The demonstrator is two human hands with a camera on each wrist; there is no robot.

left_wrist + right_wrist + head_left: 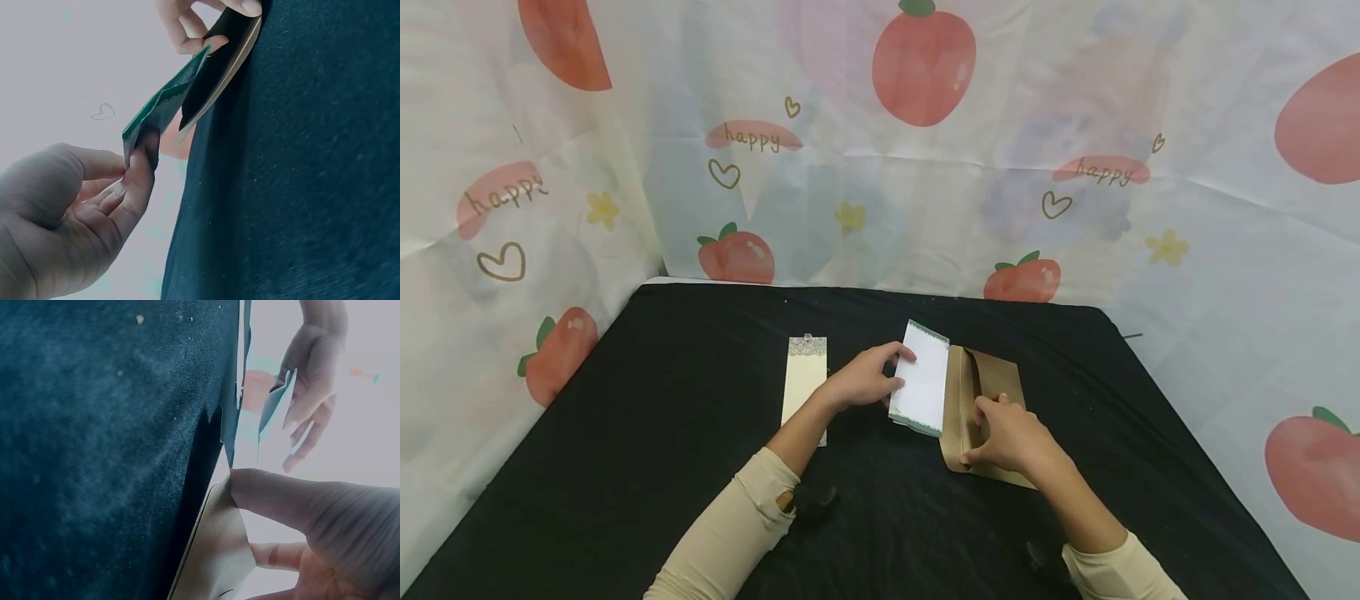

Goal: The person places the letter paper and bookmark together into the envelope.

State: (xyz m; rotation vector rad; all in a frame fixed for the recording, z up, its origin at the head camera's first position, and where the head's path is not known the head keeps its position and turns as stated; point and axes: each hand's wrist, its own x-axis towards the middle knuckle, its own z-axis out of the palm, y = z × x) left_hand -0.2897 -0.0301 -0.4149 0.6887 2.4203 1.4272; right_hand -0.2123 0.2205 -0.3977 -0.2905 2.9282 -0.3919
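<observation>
My left hand (863,377) pinches a folded sheet of white paper (922,379) with green patterned edges, thumb on one side and fingers on the other. In the left wrist view the folded paper (167,103) appears edge-on, with its layers showing. To its right, a brown kraft envelope (1000,375) lies on the black cloth, its flap side toward the paper and its mouth gaping. The right hand (1011,437) holds the envelope at that mouth, thumb near the lower flap corner. In the right wrist view its thumb rests on the edge of the envelope (219,540).
A cream card (805,379) with a patterned top band and a small clip lies left of the left hand, partly behind the forearm. Black cloth (625,467) covers the table. A fruit-printed white curtain (880,200) hangs at the back and sides.
</observation>
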